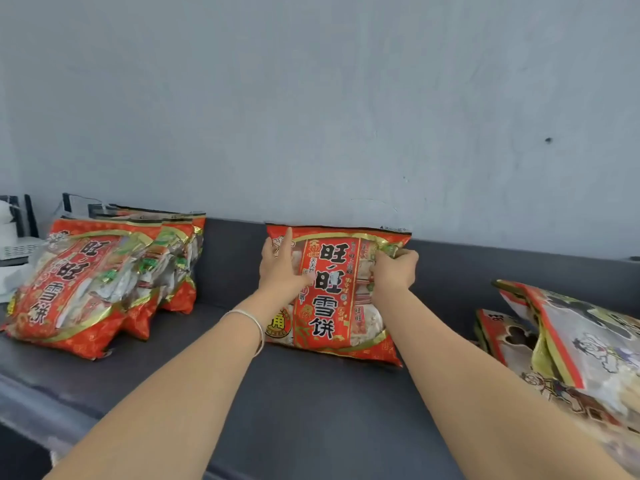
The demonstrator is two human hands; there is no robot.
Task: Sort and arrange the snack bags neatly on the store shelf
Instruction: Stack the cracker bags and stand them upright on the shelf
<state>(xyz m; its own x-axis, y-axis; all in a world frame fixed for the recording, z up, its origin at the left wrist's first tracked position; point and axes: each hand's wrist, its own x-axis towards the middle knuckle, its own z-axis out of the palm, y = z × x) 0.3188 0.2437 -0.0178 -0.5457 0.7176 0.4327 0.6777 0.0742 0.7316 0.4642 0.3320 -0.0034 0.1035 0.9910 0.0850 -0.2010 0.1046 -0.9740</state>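
Note:
A red snack bag with black characters leans upright against the wall in the middle of the dark grey shelf. My left hand lies flat on the bag's upper left part, fingers straight and pointing up. My right hand grips the bag's upper right edge with curled fingers. A row of several like red bags leans together at the left. More bags, with a paler printed side showing, lie tumbled at the right.
A pale blue-grey wall rises behind the shelf. White boxes and dark frames stand at the far left. Bare shelf surface lies between the bag groups and along the front edge.

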